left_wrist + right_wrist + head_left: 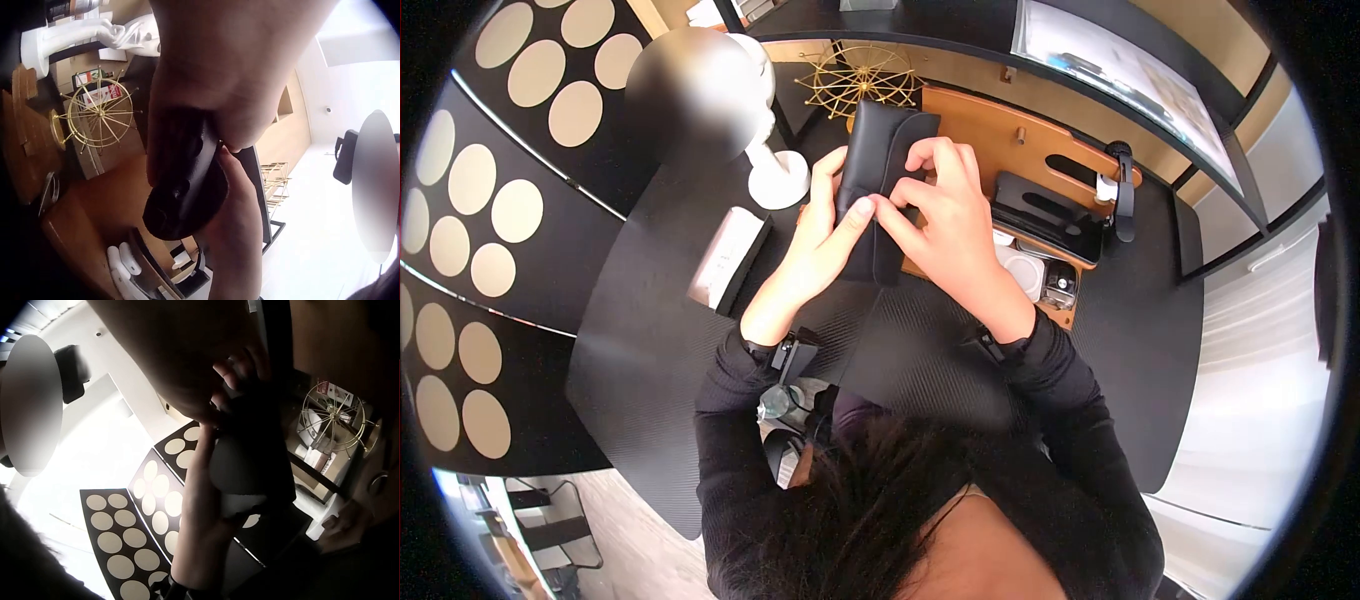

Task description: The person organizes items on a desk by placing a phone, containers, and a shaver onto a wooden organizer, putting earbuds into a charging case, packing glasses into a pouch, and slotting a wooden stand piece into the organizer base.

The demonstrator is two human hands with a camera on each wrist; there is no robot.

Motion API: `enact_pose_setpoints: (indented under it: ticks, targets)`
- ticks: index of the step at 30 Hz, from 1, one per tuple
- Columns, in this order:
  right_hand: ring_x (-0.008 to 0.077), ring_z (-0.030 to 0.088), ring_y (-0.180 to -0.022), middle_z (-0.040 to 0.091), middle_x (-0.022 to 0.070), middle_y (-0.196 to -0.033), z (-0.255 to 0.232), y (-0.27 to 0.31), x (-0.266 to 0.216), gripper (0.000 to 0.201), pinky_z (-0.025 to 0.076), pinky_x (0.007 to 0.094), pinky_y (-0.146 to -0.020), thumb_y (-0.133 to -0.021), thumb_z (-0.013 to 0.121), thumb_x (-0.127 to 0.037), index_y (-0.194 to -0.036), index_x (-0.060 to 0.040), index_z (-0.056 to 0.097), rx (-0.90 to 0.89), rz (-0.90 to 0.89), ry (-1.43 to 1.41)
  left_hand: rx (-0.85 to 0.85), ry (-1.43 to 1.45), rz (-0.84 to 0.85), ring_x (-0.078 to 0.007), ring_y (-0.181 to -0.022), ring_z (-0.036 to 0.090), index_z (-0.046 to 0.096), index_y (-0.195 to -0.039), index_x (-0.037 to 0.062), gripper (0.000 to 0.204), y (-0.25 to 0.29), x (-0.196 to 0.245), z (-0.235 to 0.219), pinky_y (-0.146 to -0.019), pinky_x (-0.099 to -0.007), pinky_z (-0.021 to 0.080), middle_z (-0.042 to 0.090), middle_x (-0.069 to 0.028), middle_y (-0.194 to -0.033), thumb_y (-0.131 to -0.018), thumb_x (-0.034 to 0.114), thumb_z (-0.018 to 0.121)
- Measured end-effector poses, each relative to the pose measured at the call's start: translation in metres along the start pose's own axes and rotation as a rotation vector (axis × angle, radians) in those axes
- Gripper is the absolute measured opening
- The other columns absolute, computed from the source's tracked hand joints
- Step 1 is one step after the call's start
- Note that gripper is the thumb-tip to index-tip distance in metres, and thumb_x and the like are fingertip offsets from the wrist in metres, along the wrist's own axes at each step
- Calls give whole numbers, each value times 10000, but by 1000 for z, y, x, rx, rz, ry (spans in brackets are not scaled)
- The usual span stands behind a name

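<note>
We see the left hand and right hand pinching a black leather pouch between them above the black textured counter; beyond the hands stands a gold wire wheel ornament.

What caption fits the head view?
Both hands, left hand and right hand, hold a black pouch above a black desk.

Both hands raised together, left hand and right hand fingers curled, pinching
</note>
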State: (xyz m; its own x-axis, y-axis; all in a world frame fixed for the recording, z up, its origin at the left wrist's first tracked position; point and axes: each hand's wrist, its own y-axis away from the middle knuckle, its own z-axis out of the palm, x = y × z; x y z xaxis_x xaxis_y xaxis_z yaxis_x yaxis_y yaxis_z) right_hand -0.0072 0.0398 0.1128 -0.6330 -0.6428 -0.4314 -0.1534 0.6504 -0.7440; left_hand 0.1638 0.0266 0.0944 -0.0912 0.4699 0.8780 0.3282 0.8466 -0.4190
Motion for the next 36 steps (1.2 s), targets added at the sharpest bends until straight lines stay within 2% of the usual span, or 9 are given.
enact_pose_setpoints:
  ticks: [7,11,13,16,20,26,31,34,36]
  targets:
    - [274,541,-935,502,90,-1008,24,-19,-6,214,493,397,-726,-766,746,-201,-859,-55,620,1,19,-79,16,-296,-53,-235,-1261,449,329,-1441,59,486,-6,11,-41,-1058,-337,353,475,-186,-1336,-1019,228,502]
    - [297,574,-870,501,112,-1025,46,-24,-4,244,496,399,-718,-811,711,-184,-966,-58,571,36,27,-413,99,201,-187,-185,-1222,498,358,-1471,46,559,-14,-5,-92,-1024,-308,412,476,-106,-1391,-999,281,546]
    - [206,585,-862,508,102,-1077,68,-14,4,208,514,312,-723,-856,677,-125,-1028,-52,586,-32,4,-430,139,287,-203,-175,-1190,542,381,-1459,40,548,-8,-2,-124,-988,-306,456,509,-90,-1375,-991,265,557]
    - [333,588,-980,518,147,-1128,108,13,-6,364,520,433,-779,-805,631,-117,-1145,-48,523,-395,-33,-319,325,222,-246,-177,-1130,591,423,-1432,24,519,13,6,-158,-945,-308,489,554,-103,-1332,-986,250,563]
    - [348,639,-960,462,161,-1304,159,35,-33,594,579,422,-727,-784,664,-139,-1327,-40,444,-693,-330,-293,479,76,-284,-175,-1043,636,428,-1429,16,509,16,16,-169,-874,-304,523,596,-106,-1268,-998,255,552]
    - [295,591,-888,538,123,-987,201,54,-36,157,551,415,-709,-845,631,-139,-934,-38,552,-660,-405,-187,370,24,-301,-168,-1225,518,416,-1452,2,570,14,10,-166,-1024,-296,399,513,-93,-1395,-983,289,568]
    - [274,575,-901,565,102,-911,137,57,-33,133,515,394,-762,-871,612,-187,-883,-57,584,-603,-475,-311,371,31,-287,-177,-1261,492,400,-1443,-32,543,12,15,-145,-1064,-304,369,502,-124,-1406,-996,233,555]
    - [273,590,-890,588,107,-900,81,70,-24,126,507,410,-754,-846,635,-184,-873,-61,622,-626,-502,-299,169,233,-282,-185,-1248,508,391,-1446,-30,540,10,12,-131,-1045,-304,392,511,-127,-1392,-996,223,549]
    - [270,587,-883,586,99,-899,40,77,-17,134,482,425,-776,-822,654,-186,-875,-63,642,-803,-477,-189,80,248,-323,-193,-1250,511,383,-1444,-43,577,8,10,-120,-1043,-305,399,514,-140,-1388,-977,235,580]
